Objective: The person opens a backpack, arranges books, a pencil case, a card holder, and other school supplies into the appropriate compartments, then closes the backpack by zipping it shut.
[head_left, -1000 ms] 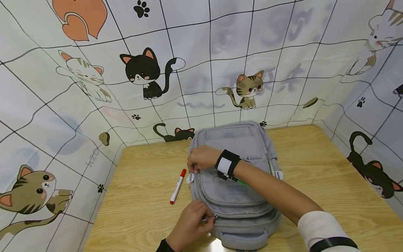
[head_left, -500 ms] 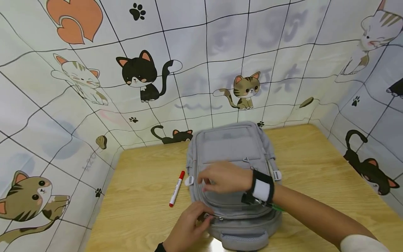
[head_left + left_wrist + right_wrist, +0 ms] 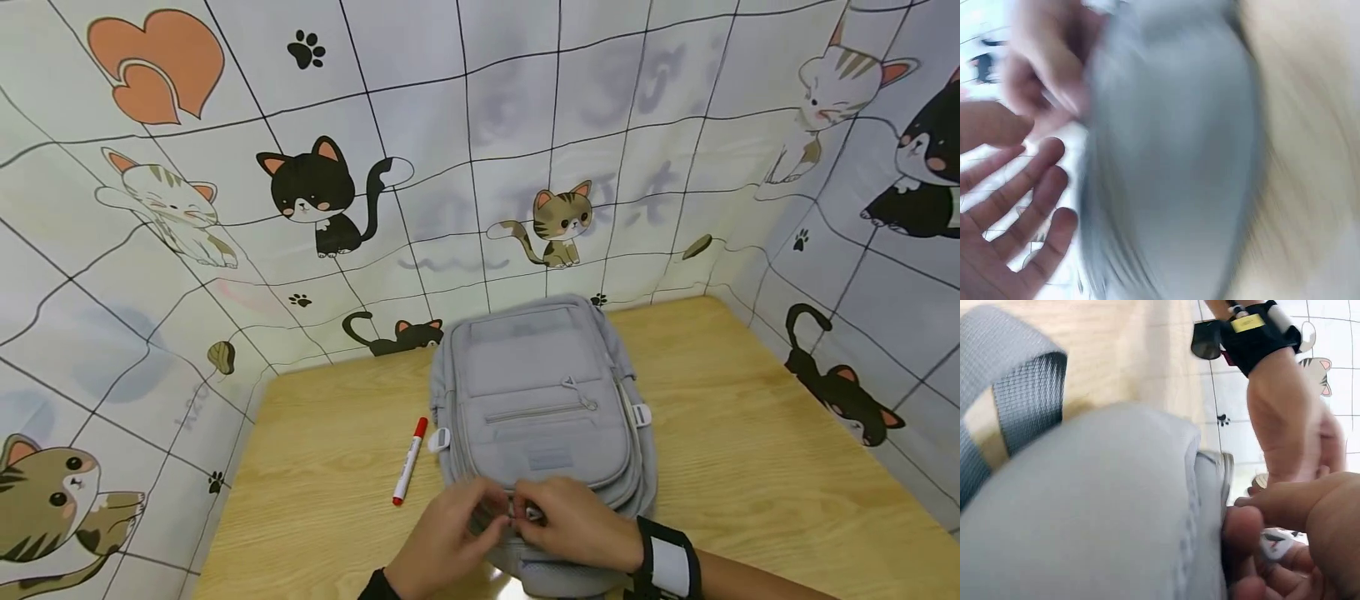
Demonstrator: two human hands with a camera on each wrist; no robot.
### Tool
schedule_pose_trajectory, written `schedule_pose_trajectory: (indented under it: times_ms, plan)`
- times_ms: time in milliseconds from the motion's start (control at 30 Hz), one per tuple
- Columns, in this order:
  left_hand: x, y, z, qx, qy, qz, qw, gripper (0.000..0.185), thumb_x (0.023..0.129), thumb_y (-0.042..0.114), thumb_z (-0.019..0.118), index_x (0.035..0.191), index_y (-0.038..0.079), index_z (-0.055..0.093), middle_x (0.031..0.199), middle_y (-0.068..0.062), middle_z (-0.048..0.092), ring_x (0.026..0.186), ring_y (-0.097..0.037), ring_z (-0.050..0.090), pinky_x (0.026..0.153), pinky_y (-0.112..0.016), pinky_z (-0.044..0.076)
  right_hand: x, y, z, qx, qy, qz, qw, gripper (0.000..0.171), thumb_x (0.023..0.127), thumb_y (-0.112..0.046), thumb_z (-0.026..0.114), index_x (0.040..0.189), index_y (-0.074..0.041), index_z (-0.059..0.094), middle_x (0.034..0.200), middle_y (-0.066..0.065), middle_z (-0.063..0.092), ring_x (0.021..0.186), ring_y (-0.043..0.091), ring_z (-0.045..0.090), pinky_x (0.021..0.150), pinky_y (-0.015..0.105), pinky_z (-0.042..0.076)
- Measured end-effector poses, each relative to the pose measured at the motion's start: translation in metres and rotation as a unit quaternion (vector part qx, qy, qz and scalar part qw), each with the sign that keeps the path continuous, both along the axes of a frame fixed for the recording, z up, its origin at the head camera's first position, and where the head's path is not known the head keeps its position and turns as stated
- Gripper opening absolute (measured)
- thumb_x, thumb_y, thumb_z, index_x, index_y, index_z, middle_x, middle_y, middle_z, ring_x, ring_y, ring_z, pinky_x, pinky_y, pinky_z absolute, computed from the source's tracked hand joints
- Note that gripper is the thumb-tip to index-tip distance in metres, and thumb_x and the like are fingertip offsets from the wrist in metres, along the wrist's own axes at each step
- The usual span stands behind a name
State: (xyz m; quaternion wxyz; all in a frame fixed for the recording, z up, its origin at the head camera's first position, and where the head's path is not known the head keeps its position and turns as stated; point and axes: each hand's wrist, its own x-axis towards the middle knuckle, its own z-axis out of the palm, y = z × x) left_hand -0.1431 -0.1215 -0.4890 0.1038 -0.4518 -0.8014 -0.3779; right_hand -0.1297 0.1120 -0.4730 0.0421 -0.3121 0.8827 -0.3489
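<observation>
A grey backpack (image 3: 536,358) lies on its back, its front panel up. At its lower edge my right hand (image 3: 573,521) pinches a small metallic zipper pull (image 3: 533,513), mostly covered by the fingers. Just left of it is my left hand (image 3: 450,533), its fingertips close to the right hand's. The left wrist view shows the left hand's fingers (image 3: 1029,219) loosely spread beside the blurred backpack (image 3: 1172,144), with nothing between them. In the right wrist view the right fingers (image 3: 1244,531) curl at the backpack's seam.
A white marker with a red cap (image 3: 410,462) lies on the wooden table (image 3: 322,467) left of the backpack. A cat-printed cloth (image 3: 420,100) hangs behind the table and at both sides. A grey webbing strap (image 3: 1029,400) loops beside the backpack.
My right hand has left the backpack's upper left side and come down to the lower zipper beside my left hand. The left hand stays near the lower left edge, now with fingers loosened.
</observation>
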Motion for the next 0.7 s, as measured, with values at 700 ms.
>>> schedule_pose_trajectory:
  times_ms: [700]
  plan:
    - [-0.017, 0.004, -0.022, -0.145, 0.199, 0.029, 0.9686, 0.014, 0.088, 0.028, 0.089, 0.095, 0.024, 0.077, 0.098, 0.014, 0.067, 0.093, -0.006, 0.057, 0.086, -0.028, 0.047, 0.009, 0.037, 0.004, -0.05, 0.029, 0.02, 0.998, 0.038, 0.085, 0.003, 0.077, 0.078, -0.024, 0.052, 0.07, -0.015, 0.049, 0.065, -0.009, 0.044, 0.059, 0.014, 0.041]
